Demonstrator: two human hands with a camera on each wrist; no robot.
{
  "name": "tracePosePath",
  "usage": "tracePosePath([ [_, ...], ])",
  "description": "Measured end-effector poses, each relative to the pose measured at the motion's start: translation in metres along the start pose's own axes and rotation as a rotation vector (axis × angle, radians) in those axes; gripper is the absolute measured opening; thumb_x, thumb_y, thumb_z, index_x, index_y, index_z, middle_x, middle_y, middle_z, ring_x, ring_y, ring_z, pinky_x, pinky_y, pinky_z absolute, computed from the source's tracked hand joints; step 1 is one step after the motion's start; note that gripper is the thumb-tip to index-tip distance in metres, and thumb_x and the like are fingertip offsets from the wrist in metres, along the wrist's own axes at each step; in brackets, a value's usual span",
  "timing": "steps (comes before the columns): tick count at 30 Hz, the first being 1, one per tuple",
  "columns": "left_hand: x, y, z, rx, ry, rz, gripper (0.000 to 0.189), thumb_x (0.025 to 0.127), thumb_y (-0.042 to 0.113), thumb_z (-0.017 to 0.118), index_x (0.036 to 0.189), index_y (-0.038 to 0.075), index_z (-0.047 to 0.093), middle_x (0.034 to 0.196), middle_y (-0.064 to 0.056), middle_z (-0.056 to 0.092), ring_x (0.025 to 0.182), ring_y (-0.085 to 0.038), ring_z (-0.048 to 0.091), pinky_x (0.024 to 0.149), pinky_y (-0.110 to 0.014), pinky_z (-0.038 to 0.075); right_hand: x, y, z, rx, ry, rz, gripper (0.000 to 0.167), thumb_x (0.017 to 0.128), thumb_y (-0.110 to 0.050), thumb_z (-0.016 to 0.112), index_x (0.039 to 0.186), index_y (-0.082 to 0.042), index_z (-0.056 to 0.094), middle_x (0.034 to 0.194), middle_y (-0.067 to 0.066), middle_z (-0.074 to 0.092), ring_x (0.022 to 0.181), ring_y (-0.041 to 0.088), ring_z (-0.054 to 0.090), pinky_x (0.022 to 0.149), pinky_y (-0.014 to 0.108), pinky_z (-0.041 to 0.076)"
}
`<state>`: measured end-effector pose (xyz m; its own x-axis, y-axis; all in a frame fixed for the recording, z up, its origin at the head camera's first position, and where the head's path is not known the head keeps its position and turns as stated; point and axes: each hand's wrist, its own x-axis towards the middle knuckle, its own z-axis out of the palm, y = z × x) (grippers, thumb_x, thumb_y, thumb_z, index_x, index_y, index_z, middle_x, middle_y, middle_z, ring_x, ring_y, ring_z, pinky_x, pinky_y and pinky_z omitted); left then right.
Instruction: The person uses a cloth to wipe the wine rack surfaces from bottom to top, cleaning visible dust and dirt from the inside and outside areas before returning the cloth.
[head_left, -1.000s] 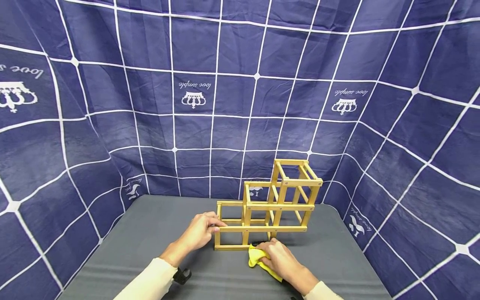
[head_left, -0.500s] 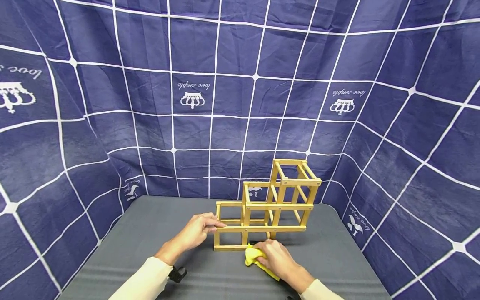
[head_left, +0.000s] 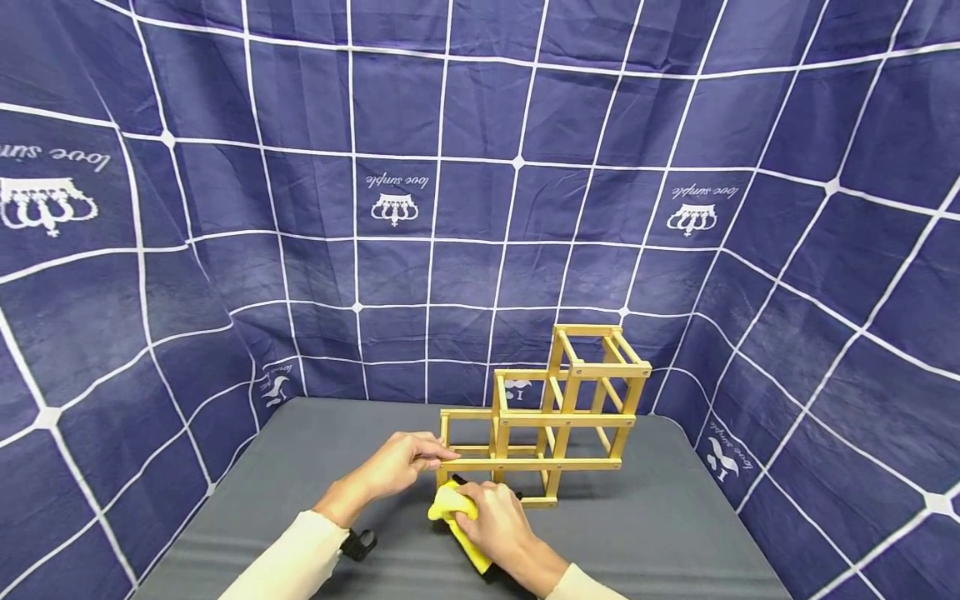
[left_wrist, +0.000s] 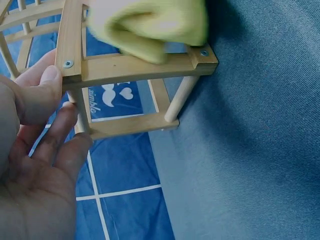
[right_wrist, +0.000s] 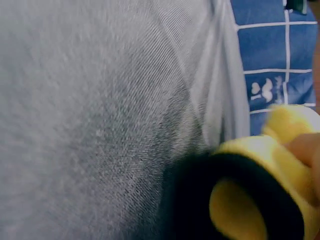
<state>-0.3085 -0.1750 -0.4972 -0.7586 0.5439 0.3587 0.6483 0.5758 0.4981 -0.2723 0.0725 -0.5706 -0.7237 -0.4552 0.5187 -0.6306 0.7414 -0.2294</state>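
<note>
A stepped wooden rack [head_left: 567, 420] of slats and dowels stands on the grey-covered table. My left hand [head_left: 397, 467] holds its left end, and in the left wrist view the thumb and fingers grip the corner post around a slat [left_wrist: 72, 45] and dowel. My right hand [head_left: 501, 521] grips a bunched yellow cloth [head_left: 448, 502] at the rack's low front-left slat, which hand and cloth partly hide. In the left wrist view the blurred cloth [left_wrist: 155, 30] lies over that slat. The right wrist view shows the cloth [right_wrist: 287, 120] with a fingertip [right_wrist: 304, 149] on it.
Blue curtain with white grid lines [head_left: 472, 200] surrounds the table [head_left: 322, 450] at the back and sides. A black strap [head_left: 358, 546] hangs from my left wrist. Another black band [right_wrist: 270, 185] crosses in front of the cloth in the right wrist view.
My right hand has slid left along the low front slat with the cloth, uncovering the slat's right end. The left hand keeps its hold. The head view shifts slightly.
</note>
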Motion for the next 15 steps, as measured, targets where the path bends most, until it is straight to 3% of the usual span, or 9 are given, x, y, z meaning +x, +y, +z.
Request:
tracePosePath([
  [3,0.001,-0.003,-0.003,-0.014,-0.013,-0.008,0.034,0.109,0.001,0.075,0.133,0.020,0.089,0.133,-0.005,0.086,0.137,-0.040,0.079,0.113,-0.052,0.068,0.001,-0.001,-0.004,0.005,0.123,0.016,0.031,0.088,-0.018,0.101,0.116,-0.014,0.089,0.093,0.002,0.087,0.075,0.005,0.073,0.061,0.018,0.057],
  [6,0.002,-0.004,-0.007,-0.015,-0.026,0.013,0.034,0.110,0.001,0.073,0.134,0.019,0.089,0.129,-0.002,0.087,0.135,-0.037,0.081,0.111,-0.049,0.069,0.009,-0.004,0.001,-0.045,0.250,-0.033,0.034,0.082,-0.020,0.105,0.110,-0.016,0.087,0.090,0.000,0.086,0.075,0.009,0.077,0.061,0.022,0.060],
  [9,0.002,-0.003,-0.009,-0.006,-0.039,0.026,0.032,0.112,0.002,0.071,0.133,0.019,0.089,0.129,0.000,0.088,0.134,-0.036,0.081,0.114,-0.049,0.068,0.017,-0.008,0.010,-0.111,0.317,-0.079,0.037,0.077,-0.024,0.108,0.105,-0.019,0.085,0.085,-0.004,0.084,0.070,0.010,0.076,0.056,0.025,0.057],
  [12,0.002,-0.001,-0.008,-0.013,-0.054,0.022,0.032,0.113,0.003,0.070,0.132,0.019,0.089,0.129,0.001,0.088,0.135,-0.036,0.080,0.116,-0.051,0.067,0.020,-0.014,0.016,-0.154,0.274,-0.075,0.036,0.077,-0.027,0.110,0.102,-0.020,0.084,0.084,-0.004,0.085,0.069,0.013,0.078,0.052,0.027,0.056],
  [15,0.002,0.000,-0.008,-0.022,-0.061,0.017,0.031,0.113,0.004,0.070,0.132,0.020,0.089,0.129,0.001,0.088,0.136,-0.036,0.080,0.116,-0.050,0.067,0.020,-0.018,0.017,-0.175,0.139,-0.023,0.031,0.080,-0.028,0.109,0.099,-0.020,0.085,0.083,-0.002,0.086,0.068,0.017,0.079,0.049,0.029,0.054],
])
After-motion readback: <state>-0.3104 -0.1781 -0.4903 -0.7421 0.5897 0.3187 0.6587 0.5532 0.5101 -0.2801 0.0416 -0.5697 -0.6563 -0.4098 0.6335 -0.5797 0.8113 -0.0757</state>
